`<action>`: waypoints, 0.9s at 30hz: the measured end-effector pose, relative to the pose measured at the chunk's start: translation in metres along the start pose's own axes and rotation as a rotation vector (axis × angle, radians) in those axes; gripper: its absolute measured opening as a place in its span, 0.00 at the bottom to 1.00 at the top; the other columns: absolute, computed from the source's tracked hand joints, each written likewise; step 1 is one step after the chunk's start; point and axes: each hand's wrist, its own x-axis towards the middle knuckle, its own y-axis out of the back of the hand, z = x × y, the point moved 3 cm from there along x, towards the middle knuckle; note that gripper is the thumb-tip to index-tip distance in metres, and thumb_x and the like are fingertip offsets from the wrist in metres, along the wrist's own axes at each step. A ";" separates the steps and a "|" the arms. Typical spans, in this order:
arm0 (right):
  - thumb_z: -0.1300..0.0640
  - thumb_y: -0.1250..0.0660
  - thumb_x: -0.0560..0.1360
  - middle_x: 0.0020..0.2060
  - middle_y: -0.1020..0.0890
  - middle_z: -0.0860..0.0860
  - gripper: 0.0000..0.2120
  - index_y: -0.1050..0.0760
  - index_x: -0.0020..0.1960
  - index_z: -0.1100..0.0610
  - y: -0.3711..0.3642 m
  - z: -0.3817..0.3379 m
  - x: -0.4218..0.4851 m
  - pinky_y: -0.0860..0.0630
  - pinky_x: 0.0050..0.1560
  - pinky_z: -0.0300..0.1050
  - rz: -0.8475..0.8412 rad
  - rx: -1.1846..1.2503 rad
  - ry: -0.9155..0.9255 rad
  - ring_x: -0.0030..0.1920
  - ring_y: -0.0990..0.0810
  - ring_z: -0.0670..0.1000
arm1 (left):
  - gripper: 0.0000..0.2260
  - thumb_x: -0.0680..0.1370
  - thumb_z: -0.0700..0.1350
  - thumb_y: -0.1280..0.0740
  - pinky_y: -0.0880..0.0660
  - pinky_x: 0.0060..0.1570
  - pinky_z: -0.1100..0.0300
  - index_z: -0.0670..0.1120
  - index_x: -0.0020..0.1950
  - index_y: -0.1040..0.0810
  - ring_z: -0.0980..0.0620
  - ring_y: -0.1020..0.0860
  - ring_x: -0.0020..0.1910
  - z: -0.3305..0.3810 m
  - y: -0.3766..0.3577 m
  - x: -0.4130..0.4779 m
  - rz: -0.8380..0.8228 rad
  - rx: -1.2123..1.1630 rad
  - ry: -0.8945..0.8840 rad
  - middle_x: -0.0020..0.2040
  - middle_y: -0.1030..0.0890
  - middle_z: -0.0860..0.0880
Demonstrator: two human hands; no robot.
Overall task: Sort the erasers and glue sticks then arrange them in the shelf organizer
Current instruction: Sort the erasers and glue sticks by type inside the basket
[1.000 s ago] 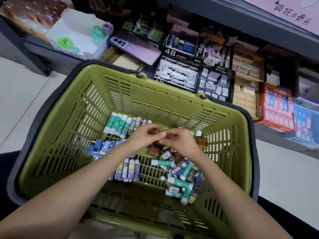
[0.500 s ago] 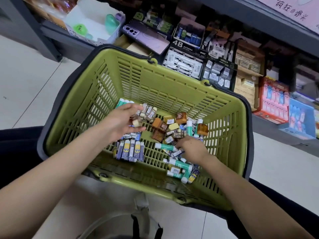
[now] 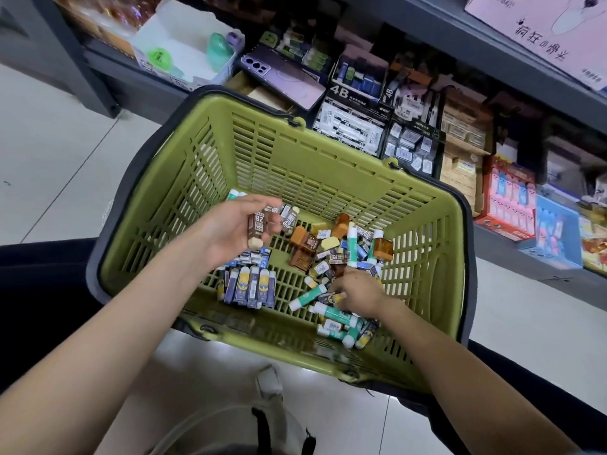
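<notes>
Head view: the left hand hovers inside the green basket, its fingers curled round a brown 2B eraser. Bare slatted floor lies open between it and the right hand. That hand's fingertips are sunk in the mixed pile, just right of a teal glue stick; its grip cannot be told.

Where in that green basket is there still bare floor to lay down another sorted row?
Bare floor shows along the right wall of the basket, past the mixed heap, and in the near strip in front of the blue-and-yellow row. A small gap separates row and heap. The heap around the right hand is crowded.
</notes>
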 end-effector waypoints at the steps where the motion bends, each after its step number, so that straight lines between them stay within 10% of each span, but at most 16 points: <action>1: 0.53 0.29 0.73 0.57 0.23 0.53 0.19 0.24 0.63 0.52 0.002 0.003 -0.001 0.29 0.53 0.45 0.002 0.097 -0.030 0.57 0.26 0.53 | 0.12 0.82 0.39 0.45 0.26 0.27 0.64 0.40 0.55 0.23 0.52 0.20 0.32 -0.001 0.000 0.001 -0.001 0.011 0.007 0.35 0.19 0.46; 6: 0.58 0.27 0.72 0.63 0.24 0.56 0.23 0.27 0.64 0.63 0.025 0.008 -0.016 0.28 0.61 0.46 0.118 0.919 -0.239 0.60 0.23 0.55 | 0.09 0.77 0.40 0.37 0.25 0.29 0.64 0.39 0.55 0.23 0.54 0.21 0.33 -0.010 -0.011 0.004 -0.046 0.167 0.059 0.37 0.21 0.46; 12: 0.65 0.30 0.72 0.37 0.19 0.53 0.11 0.23 0.53 0.65 0.052 -0.032 -0.033 0.23 0.35 0.39 0.144 1.717 -0.174 0.35 0.22 0.50 | 0.14 0.70 0.44 0.29 0.24 0.35 0.62 0.43 0.55 0.20 0.52 0.21 0.38 -0.029 -0.024 0.005 -0.094 0.275 0.060 0.41 0.20 0.46; 17: 0.69 0.32 0.73 0.45 0.17 0.53 0.14 0.22 0.59 0.63 0.068 -0.056 -0.033 0.23 0.36 0.36 0.327 1.501 -0.089 0.30 0.22 0.46 | 0.11 0.73 0.44 0.29 0.21 0.37 0.60 0.47 0.55 0.20 0.52 0.18 0.40 -0.044 -0.035 0.009 -0.047 0.289 0.055 0.50 0.18 0.46; 21: 0.68 0.32 0.73 0.54 0.19 0.45 0.17 0.22 0.58 0.53 0.075 -0.056 -0.036 0.22 0.47 0.36 0.154 1.391 0.073 0.46 0.19 0.45 | 0.06 0.75 0.38 0.32 0.22 0.34 0.61 0.43 0.52 0.20 0.51 0.19 0.42 -0.044 -0.030 0.012 0.015 0.264 0.049 0.60 0.24 0.48; 27: 0.67 0.38 0.78 0.53 0.17 0.52 0.13 0.21 0.55 0.54 0.069 -0.001 -0.024 0.23 0.56 0.46 0.146 1.338 -0.081 0.53 0.19 0.52 | 0.05 0.75 0.36 0.32 0.23 0.31 0.64 0.41 0.47 0.18 0.49 0.23 0.40 -0.030 -0.026 0.014 0.062 0.215 0.052 0.52 0.22 0.42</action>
